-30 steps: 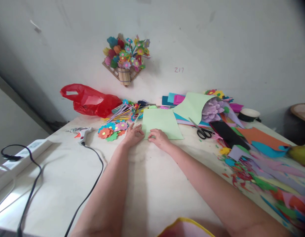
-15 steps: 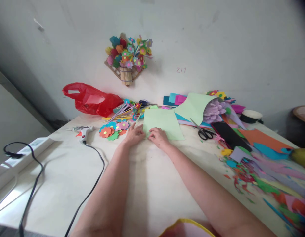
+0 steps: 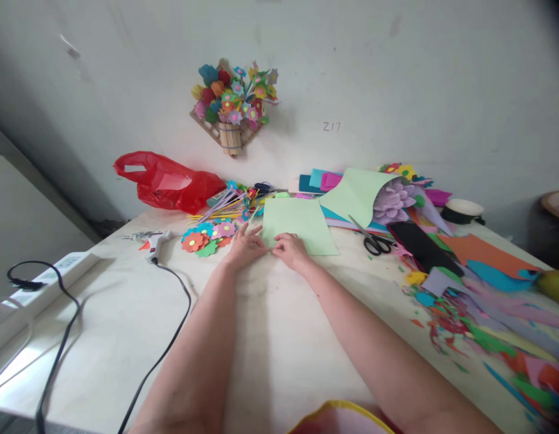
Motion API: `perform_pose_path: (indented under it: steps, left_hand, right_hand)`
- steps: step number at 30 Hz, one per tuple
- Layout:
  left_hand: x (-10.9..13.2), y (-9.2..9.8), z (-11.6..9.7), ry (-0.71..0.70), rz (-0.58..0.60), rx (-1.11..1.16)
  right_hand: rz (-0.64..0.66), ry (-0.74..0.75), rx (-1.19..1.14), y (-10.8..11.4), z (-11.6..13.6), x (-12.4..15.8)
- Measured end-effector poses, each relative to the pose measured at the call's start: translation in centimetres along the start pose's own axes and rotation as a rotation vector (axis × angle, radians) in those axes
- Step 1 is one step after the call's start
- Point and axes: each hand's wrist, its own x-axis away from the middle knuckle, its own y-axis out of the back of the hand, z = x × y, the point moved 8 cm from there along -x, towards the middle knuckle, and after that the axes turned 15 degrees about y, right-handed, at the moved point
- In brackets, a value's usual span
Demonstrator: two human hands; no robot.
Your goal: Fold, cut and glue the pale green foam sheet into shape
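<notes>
A pale green sheet [image 3: 300, 223] lies flat on the table in front of me. My left hand [image 3: 247, 246] rests by its lower left corner, fingers bent, thumb and index tip close to the corner. Beside it, my right hand [image 3: 292, 250] lies over the sheet's near edge with its fingers curled and their tips together. The fingertips of the two hands nearly meet; whatever is between them is too small to make out. Colorful felt flowers [image 3: 207, 237] are piled just left of my left hand.
A glue gun [image 3: 156, 246] with a black cord lies left, near a white power strip [image 3: 66, 271]. Black scissors [image 3: 374, 242], a dark phone [image 3: 421, 248] and colored scraps [image 3: 446, 313] are right. Behind are a red bag [image 3: 170, 184] and a rolled green sheet [image 3: 356, 196] around a purple flower.
My left hand has shifted slightly to the right, its fingertips nearer those of my right hand. The green sheet lies in the same place.
</notes>
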Motion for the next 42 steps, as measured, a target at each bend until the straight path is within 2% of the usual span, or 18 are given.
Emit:
perform_pose_path:
  steps: [16,22,32,36,39,42]
  left_hand:
    - [0.0,-0.6,-0.6,-0.016,-0.019,-0.215]
    - [0.0,0.1,-0.2,0.041,-0.156,-0.219]
    - [0.0,0.9,1.4,0.143,-0.112,-0.265]
    - [0.2,1.0,-0.2,0.107,-0.175,-0.283]
    - [0.4,-0.1,-1.8,0.043,-0.172,-0.342]
    - [0.4,-1.2,-2.2,0.012,-0.137,-0.378]
  right_hand:
    - [-0.009,-0.024,0.076,-0.2,-0.4,0.0]
    - [0.008,-0.057,0.096,-0.1,-0.3,0.3]
    - [0.171,-0.086,0.104,-0.7,-0.2,0.3]
    - [0.180,-0.088,0.112,-0.7,-0.2,0.3]
    - [0.193,-0.084,0.125,-0.8,-0.2,0.2]
    - [0.211,-0.090,0.138,-0.9,-0.3,0.3]
